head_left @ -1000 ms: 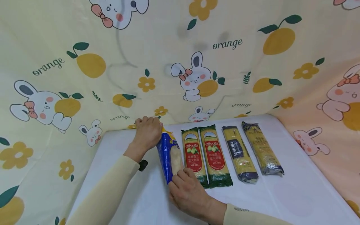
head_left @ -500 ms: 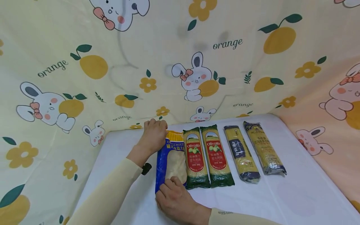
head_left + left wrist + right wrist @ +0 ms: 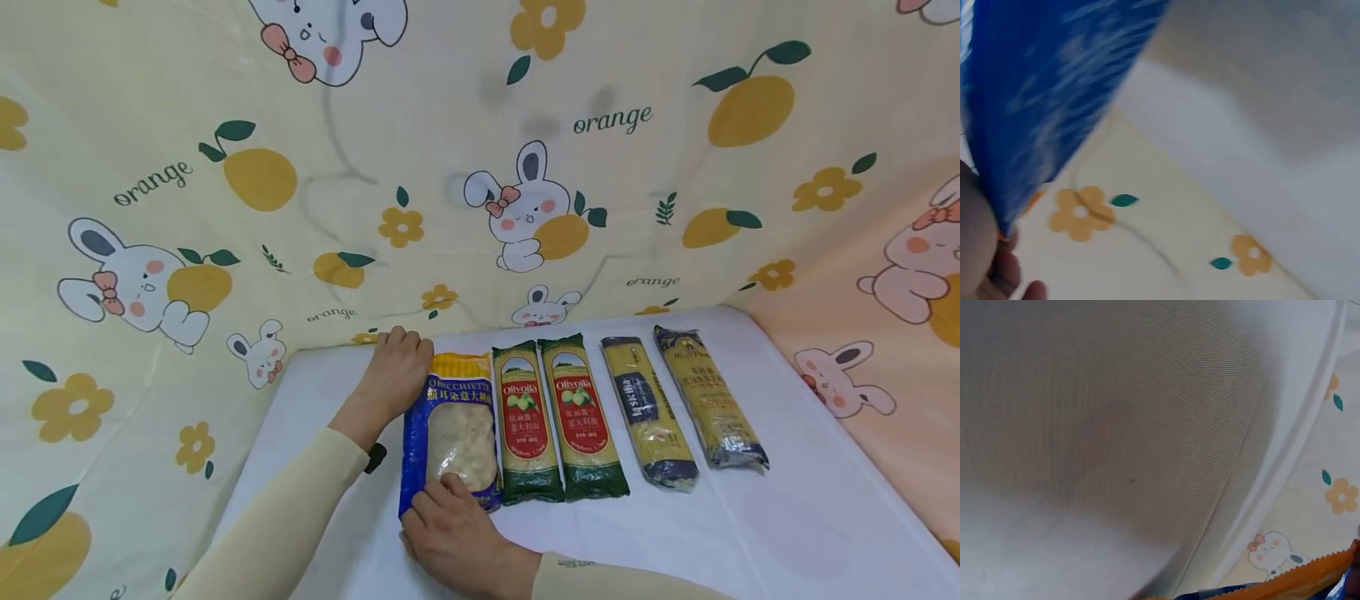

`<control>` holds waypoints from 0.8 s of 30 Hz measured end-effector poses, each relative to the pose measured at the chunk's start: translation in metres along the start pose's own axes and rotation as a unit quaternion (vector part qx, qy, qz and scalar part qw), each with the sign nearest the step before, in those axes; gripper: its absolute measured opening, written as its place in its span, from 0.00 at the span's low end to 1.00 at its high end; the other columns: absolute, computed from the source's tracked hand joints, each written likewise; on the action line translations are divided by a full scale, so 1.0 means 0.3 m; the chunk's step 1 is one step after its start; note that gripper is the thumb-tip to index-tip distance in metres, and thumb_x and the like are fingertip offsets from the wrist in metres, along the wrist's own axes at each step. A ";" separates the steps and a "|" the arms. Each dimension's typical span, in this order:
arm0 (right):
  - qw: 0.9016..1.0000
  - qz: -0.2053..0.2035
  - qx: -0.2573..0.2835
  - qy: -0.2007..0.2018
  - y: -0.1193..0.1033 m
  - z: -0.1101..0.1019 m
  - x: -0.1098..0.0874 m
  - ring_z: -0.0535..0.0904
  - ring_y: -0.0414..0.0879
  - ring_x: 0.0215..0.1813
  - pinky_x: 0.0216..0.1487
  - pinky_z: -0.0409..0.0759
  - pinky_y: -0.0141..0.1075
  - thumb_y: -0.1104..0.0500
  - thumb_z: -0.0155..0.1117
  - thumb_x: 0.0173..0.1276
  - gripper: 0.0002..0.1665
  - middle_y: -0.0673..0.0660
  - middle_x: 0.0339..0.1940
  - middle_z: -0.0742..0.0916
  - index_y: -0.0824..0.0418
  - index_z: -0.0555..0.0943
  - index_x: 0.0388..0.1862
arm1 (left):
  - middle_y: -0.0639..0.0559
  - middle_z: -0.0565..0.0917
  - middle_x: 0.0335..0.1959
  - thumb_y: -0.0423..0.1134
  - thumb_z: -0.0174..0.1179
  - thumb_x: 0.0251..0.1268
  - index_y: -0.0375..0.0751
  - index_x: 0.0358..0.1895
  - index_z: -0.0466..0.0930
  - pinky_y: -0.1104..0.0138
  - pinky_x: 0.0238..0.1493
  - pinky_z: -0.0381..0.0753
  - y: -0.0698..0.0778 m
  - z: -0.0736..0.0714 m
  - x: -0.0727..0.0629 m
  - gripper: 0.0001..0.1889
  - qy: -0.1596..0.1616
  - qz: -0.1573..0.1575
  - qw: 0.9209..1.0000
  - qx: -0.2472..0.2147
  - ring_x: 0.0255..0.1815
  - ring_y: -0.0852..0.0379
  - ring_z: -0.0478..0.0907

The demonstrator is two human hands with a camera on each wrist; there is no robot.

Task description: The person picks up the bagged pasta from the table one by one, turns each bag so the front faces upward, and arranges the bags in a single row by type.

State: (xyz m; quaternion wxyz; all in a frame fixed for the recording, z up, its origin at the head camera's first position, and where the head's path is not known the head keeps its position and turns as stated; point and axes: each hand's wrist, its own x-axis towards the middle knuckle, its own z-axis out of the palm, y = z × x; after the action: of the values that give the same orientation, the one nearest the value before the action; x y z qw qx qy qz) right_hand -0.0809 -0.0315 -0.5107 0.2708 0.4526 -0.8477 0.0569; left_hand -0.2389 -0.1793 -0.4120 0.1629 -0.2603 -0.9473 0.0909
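Observation:
A blue and yellow bag of orecchiette pasta (image 3: 461, 442) lies at the left of a row of pasta packs, its clear window facing up. My left hand (image 3: 395, 372) grips its upper left corner. At the lower edge my right hand (image 3: 459, 533) holds the bag, thumb on top. The left wrist view has the bag's blue side (image 3: 1054, 81) running down to my fingers (image 3: 1007, 265). Only an orange serrated edge (image 3: 1297, 581) of the bag shows at the bottom of the right wrist view. Right beside the bag is a red-labelled spaghetti pack (image 3: 528, 425).
Farther right lie a second red-labelled spaghetti pack (image 3: 582, 417), a yellow pack with dark blue ends (image 3: 651, 412) and a gold pack (image 3: 711, 400). They rest on a white-covered table (image 3: 795, 508). A rabbit-and-orange print cloth (image 3: 420, 108) rises behind and at the sides.
The orecchiette bag has turned from tilted on its side to flat, window up, and shifted slightly left. Both hands moved with it; the right hand went left and down. The other packs stayed put.

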 end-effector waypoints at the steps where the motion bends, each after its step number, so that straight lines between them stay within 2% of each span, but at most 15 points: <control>1: 1.000 0.001 0.009 -0.010 0.002 -0.002 -0.001 0.74 0.41 0.39 0.49 0.71 0.37 0.42 0.61 0.79 0.15 0.43 0.31 0.79 0.47 0.79 0.33 | 0.45 0.77 0.34 0.36 0.53 0.83 0.38 0.40 0.75 0.53 0.46 0.71 -0.008 0.013 -0.007 0.08 0.014 0.003 1.000 -0.002 0.41 0.44 0.70; 4: 0.999 0.008 0.037 -0.034 0.017 -0.017 -0.013 0.73 0.40 0.41 0.49 0.70 0.36 0.38 0.55 0.82 0.18 0.42 0.32 0.79 0.45 0.80 0.35 | 0.45 0.76 0.35 0.35 0.50 0.85 0.38 0.41 0.74 0.53 0.46 0.70 -0.038 0.058 -0.027 0.09 0.054 0.017 0.998 -0.011 0.41 0.43 0.70; 8: 0.997 0.041 0.057 -0.029 0.060 -0.029 -0.047 0.73 0.41 0.43 0.52 0.70 0.38 0.39 0.53 0.83 0.17 0.42 0.35 0.79 0.46 0.79 0.38 | 0.45 0.76 0.37 0.34 0.46 0.85 0.38 0.43 0.74 0.53 0.48 0.69 -0.081 0.116 -0.064 0.09 0.088 0.031 0.995 -0.019 0.44 0.43 0.70; 11: 0.994 0.097 0.050 -0.019 0.110 -0.025 -0.077 0.73 0.42 0.44 0.54 0.71 0.41 0.41 0.56 0.82 0.15 0.44 0.35 0.78 0.48 0.79 0.38 | 0.45 0.76 0.39 0.35 0.46 0.85 0.39 0.45 0.74 0.53 0.50 0.69 -0.106 0.148 -0.090 0.08 0.097 0.034 0.994 -0.024 0.46 0.43 0.71; 14: 0.986 0.166 0.016 -0.032 0.162 -0.010 -0.104 0.72 0.45 0.42 0.53 0.71 0.44 0.38 0.61 0.79 0.20 0.46 0.32 0.77 0.50 0.77 0.35 | 0.46 0.77 0.41 0.34 0.48 0.85 0.40 0.47 0.74 0.53 0.53 0.69 -0.123 0.170 -0.109 0.05 0.097 0.034 0.994 -0.027 0.48 0.44 0.71; 17: 0.973 0.213 -0.029 -0.078 0.198 0.009 -0.118 0.71 0.47 0.40 0.50 0.70 0.45 0.32 0.62 0.75 0.27 0.49 0.30 0.76 0.53 0.77 0.34 | 0.46 0.77 0.43 0.33 0.51 0.83 0.41 0.49 0.75 0.52 0.56 0.70 -0.132 0.184 -0.122 0.03 0.099 0.033 0.994 -0.026 0.51 0.44 0.71; 19: 0.965 0.230 -0.046 -0.114 0.211 0.023 -0.120 0.69 0.48 0.38 0.48 0.70 0.45 0.28 0.59 0.74 0.31 0.50 0.28 0.75 0.55 0.78 0.33 | 0.46 0.77 0.43 0.32 0.52 0.82 0.41 0.50 0.75 0.51 0.57 0.70 -0.135 0.191 -0.129 0.03 0.101 0.034 0.994 -0.026 0.51 0.44 0.71; 24: 0.950 0.253 -0.029 -0.181 0.218 0.051 -0.101 0.65 0.47 0.35 0.42 0.65 0.42 0.24 0.52 0.74 0.38 0.50 0.24 0.71 0.57 0.81 0.31 | 0.46 0.77 0.42 0.30 0.47 0.81 0.40 0.49 0.75 0.51 0.54 0.70 -0.143 0.212 -0.142 0.07 0.112 0.033 0.993 -0.033 0.49 0.44 0.70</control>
State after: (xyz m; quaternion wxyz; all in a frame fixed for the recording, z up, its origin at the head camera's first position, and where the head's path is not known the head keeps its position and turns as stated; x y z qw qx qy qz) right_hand -0.1259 0.0236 -0.5295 0.1025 0.2177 -0.9705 0.0161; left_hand -0.2470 -0.2433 -0.4714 0.2565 -0.3049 -0.9165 0.0351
